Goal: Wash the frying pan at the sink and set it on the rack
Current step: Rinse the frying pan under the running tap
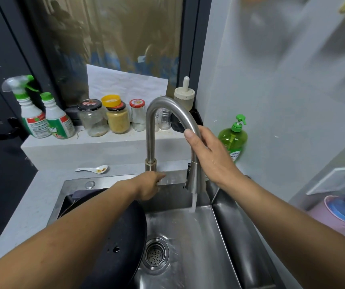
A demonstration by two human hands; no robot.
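the right hand (211, 157) was clamped on the faucet (168, 105); the left hand (148, 187), grip unclear, reached behind it. the pan (125, 236) lay at the sink's (225, 236) left edge. water missed it; swinging the spout risked splashing.

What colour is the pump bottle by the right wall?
Translucent green pump bottle, with a brighter green pump top; seen in the head view.

Home kitchen: sink (225, 230), condiment jars (118, 119).

Labels on spray bottles (34, 119), jars (92, 117), soap bottle (232, 138): print too blurred to read
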